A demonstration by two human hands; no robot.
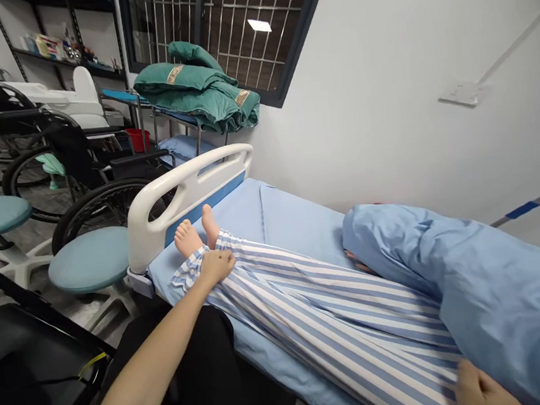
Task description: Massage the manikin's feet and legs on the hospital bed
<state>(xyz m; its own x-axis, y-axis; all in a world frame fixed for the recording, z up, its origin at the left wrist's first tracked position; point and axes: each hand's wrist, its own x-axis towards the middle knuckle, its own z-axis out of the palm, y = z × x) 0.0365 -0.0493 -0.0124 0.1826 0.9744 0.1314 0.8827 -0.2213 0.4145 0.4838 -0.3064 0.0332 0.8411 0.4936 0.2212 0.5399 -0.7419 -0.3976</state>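
Blue-and-white striped trousers [307, 288] cover the legs of a figure lying on the bed, and two bare, smooth feet [187, 237] stick out of the cuffs. Near the ankles, my left hand [216, 266] is closed on the cloth of the nearer trouser leg. At the bottom right, my right hand [481, 389] is curled at the upper part of the trousers, partly cut off by the frame edge; its fingers seem closed on the cloth. A light blue quilt [497, 282] lies bunched beside the trousers, hiding the upper body.
A white footboard [191, 178] closes the bed's far end. Teal stools [89, 258] and a black wheelchair [107, 199] stand left of it. Green folded bedding [196, 88] lies beyond, below a barred window [233, 15]. The bed [290, 210] runs along a white wall.
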